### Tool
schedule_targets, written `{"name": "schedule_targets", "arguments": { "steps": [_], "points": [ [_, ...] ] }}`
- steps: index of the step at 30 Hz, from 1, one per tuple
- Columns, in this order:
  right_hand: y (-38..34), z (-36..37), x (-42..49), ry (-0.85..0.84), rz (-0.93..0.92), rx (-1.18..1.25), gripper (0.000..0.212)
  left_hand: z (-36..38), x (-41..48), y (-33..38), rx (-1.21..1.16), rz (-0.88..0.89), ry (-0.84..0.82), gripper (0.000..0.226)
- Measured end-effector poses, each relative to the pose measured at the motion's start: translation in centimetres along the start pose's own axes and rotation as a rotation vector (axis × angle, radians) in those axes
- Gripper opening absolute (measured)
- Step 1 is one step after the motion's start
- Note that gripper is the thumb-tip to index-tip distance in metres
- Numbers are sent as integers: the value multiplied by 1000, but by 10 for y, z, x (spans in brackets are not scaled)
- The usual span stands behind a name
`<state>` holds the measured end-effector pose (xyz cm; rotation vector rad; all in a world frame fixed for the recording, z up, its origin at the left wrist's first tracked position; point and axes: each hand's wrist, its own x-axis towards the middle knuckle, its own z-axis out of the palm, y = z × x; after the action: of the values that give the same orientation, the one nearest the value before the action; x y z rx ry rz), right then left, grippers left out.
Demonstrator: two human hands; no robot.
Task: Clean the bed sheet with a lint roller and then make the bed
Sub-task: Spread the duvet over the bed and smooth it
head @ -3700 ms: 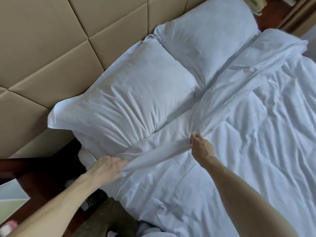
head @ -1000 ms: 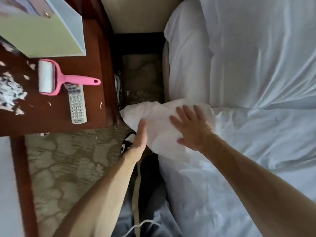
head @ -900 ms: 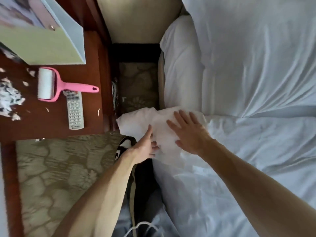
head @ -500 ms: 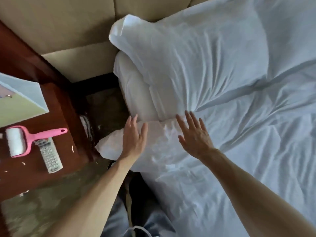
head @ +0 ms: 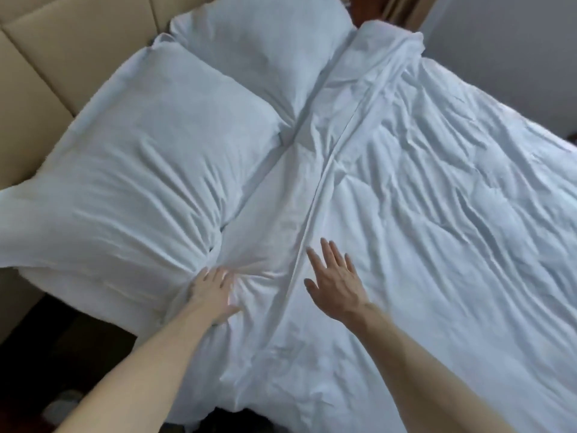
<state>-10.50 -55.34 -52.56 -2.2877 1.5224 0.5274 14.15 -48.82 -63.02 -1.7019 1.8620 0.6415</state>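
View: one wide-angle camera worn on the head.
Standpoint: above and just in front of the near pillow [head: 150, 170], by its lower corner.
Facing: forward and steeply down, looking past the near pillow across the duvet [head: 437, 214] to its right.
Nearness: arm's reach; the left hand [head: 212, 289] lies at the near pillow's lower edge, the right hand [head: 335, 282] just right of it.
Edges: headboard [head: 62, 48] beyond the near pillow, upper left; dark floor [head: 46, 354] below it.

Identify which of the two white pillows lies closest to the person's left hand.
The near white fabric pillow: the left hand rests beside its corner; the far white pillow lies beyond it.
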Motion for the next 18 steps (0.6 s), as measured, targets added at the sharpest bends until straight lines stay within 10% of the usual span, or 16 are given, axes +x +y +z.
{"name": "schedule_targets", "arguments": {
  "steps": [3, 7, 14, 18],
  "points": [
    [35, -3, 17, -53, 60, 56, 67, -43, 22, 9, 24, -70, -107, 61],
    [68, -18, 51, -37, 85, 35, 66, -114, 64, 28, 47, 30, 293, 39],
    [71, -3, 161, 267, -273, -77, 65, -115, 177, 31, -50, 267, 481, 76],
    [108, 28, 194, 10, -89, -202, 55, -70, 217, 0, -96, 104, 454, 78]
  ]
}}
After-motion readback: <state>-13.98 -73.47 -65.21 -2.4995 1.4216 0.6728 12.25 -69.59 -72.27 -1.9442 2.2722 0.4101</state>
